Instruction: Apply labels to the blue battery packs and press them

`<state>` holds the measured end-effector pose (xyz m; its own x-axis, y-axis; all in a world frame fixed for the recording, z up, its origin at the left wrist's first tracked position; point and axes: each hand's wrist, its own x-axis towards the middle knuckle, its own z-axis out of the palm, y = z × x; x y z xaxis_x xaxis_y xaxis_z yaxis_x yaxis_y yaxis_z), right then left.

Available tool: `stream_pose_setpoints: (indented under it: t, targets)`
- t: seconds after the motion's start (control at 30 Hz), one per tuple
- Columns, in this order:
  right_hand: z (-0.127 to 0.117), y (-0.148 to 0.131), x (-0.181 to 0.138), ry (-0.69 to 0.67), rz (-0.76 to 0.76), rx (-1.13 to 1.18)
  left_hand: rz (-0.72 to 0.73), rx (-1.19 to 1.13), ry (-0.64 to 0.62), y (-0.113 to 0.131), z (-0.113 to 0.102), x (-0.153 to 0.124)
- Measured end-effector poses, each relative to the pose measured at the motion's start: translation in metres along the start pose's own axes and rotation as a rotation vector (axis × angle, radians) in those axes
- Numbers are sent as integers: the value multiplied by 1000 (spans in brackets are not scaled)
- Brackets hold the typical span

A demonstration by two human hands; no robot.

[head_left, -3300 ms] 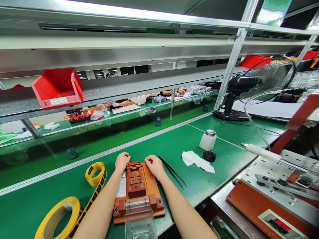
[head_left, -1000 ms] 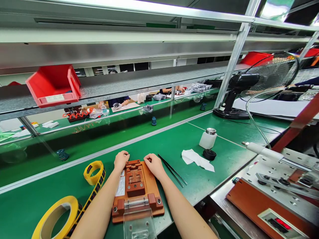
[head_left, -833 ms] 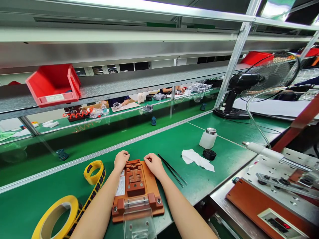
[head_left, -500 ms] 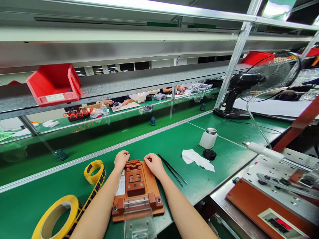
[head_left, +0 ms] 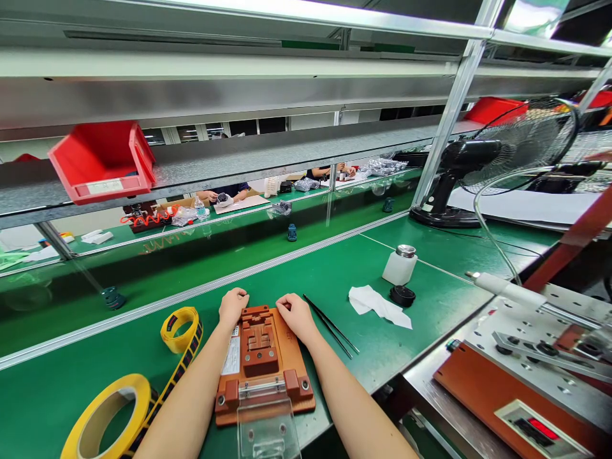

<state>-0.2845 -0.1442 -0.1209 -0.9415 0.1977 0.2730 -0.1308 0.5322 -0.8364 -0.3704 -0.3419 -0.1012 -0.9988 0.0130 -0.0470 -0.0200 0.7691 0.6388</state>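
An orange-brown fixture [head_left: 262,366] with a raised block in its middle and a clear plastic flap at its near end lies on the green bench mat [head_left: 335,280]. My left hand [head_left: 233,306] rests at its far left corner, fingers curled into a loose fist. At the far right corner my right hand [head_left: 295,315] rests on the fixture's edge, fingers also curled. Nothing shows inside either hand. Black tweezers [head_left: 331,326] lie just right of my right hand.
Yellow tape rolls [head_left: 108,408] [head_left: 180,328] lie at the left. A white bottle [head_left: 400,264], black cap [head_left: 402,295] and white wipe [head_left: 377,306] sit to the right. A machine [head_left: 530,363] fills the right corner; a fan [head_left: 478,166] stands behind. Small blue parts [head_left: 292,232] ride the conveyor; other people work beyond it.
Both hands and the fixture have stayed put. The small blue parts on the conveyor have drifted to the left.
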Motion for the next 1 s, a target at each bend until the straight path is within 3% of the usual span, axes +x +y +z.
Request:
stream_pose_setpoints:
  t: [1.0]
  targets:
    - [0, -1, 0, 0, -5, -11, 13, 2, -6, 0, -1, -2]
